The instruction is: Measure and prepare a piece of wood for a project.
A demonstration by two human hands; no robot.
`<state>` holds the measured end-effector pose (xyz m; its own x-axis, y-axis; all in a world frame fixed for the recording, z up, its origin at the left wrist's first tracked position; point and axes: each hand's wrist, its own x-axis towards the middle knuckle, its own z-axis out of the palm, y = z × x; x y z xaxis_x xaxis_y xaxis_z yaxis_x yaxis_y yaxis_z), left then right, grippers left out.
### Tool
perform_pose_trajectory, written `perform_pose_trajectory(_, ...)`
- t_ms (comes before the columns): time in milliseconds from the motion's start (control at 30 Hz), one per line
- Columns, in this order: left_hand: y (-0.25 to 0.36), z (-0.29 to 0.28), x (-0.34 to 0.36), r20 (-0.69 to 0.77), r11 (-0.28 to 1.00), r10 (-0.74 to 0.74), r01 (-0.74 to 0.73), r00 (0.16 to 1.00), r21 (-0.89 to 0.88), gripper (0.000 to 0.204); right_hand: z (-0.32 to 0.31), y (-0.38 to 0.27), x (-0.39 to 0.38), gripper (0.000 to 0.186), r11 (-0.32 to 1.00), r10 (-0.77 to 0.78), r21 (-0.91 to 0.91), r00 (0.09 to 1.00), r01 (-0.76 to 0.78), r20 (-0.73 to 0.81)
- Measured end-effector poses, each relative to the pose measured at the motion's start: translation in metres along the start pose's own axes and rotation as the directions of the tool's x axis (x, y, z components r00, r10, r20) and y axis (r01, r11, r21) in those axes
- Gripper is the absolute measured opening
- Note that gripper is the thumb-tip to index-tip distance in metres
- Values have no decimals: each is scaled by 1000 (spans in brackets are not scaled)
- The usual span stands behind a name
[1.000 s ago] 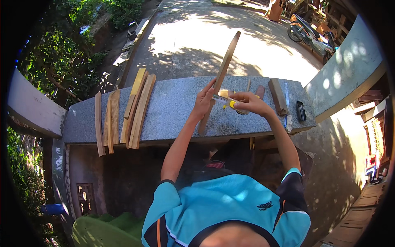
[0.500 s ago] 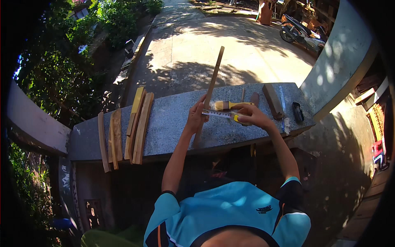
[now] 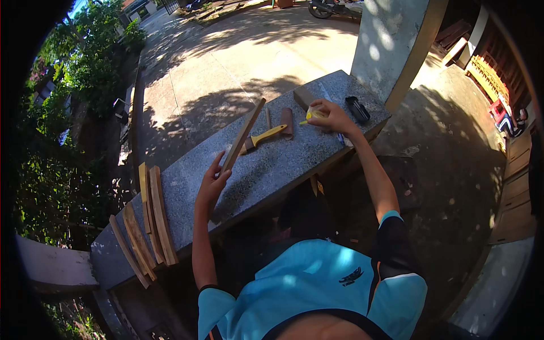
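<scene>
In my left hand (image 3: 212, 182) I grip a stick (image 3: 244, 134) of brown wood, long, narrow and straight, slanted so that its far end points away from me and to the right. It passes just left of the paintbrush (image 3: 268, 136), near the bristle end. My right hand (image 3: 335, 119) holds a small yellow tape measure (image 3: 315, 114), partly hidden by my fingers, off to the right of the paintbrush, beyond its handle and well apart from the stick.
</scene>
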<state>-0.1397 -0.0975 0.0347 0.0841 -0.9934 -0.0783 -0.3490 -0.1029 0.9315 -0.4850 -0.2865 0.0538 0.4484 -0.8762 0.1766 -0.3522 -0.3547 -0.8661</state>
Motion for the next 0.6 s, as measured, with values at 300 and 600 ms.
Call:
perform_pose_trajectory(300,-40,-13,-10,122,787,216,-247,969,565,54,17,43,59,67,782,167,-553,951,-288,-260)
perform_pose_trajectory(600,-57,-3,-15,57,608,288,-228,956,761,51,137,5,-16,52,702,-525,-349,782,621,336)
